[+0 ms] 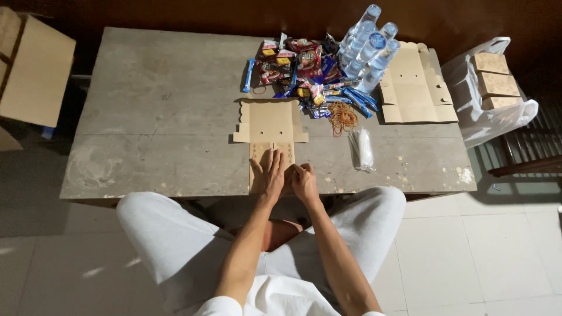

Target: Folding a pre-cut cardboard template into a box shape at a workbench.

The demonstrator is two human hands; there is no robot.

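At the table's (146, 117) near edge, the left hand (270, 174) lies flat with fingers spread and the right hand (304, 181) curled on a flat cardboard box blank (270, 122) stretching far toward snack packets (295, 67).

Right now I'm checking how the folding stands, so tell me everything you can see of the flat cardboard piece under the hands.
The cardboard box blank is plain brown, die-cut, and lies flat on the grey table near its front edge. It has scalloped far and left edges, side flaps and small punched holes. Its narrow near end is pressed by the left hand, palm flat, and the right hand, curled beside it.
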